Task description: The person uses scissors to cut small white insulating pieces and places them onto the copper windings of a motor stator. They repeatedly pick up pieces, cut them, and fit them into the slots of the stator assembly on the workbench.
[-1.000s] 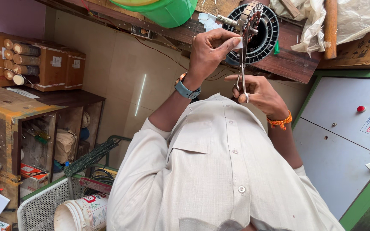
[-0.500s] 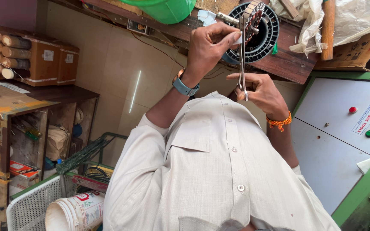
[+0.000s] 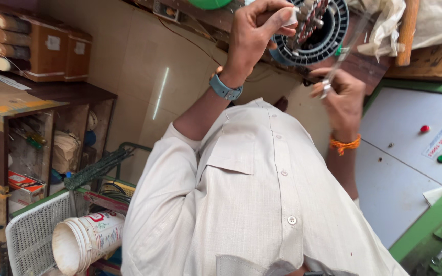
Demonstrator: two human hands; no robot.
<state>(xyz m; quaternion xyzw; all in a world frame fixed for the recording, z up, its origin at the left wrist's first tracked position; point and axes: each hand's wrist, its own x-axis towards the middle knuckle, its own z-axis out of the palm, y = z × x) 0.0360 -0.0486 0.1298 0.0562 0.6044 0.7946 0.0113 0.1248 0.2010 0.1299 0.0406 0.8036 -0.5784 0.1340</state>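
My left hand (image 3: 257, 36), with a blue-grey watch on its wrist, is raised and pinches a white slip against a small winding piece (image 3: 310, 20) in front of a black ribbed round motor part (image 3: 331, 38). My right hand (image 3: 338, 97), with an orange thread on its wrist, is lower and to the right. It grips a thin metal tool (image 3: 333, 71) that points up toward the round part and is blurred by motion. My pale buttoned shirt (image 3: 262, 194) fills the lower middle of the view.
A grey control panel (image 3: 410, 168) with red and green buttons stands at the right in a green frame. At the left are wooden shelves (image 3: 21, 128), brown wooden boxes (image 3: 52, 51), a white mesh basket (image 3: 31, 230) and a white bucket (image 3: 85, 237) on its side.
My right hand has dropped down and to the right with the metal tool, away from the round part. My left hand stays pinched at the winding piece. The view has shifted closer.
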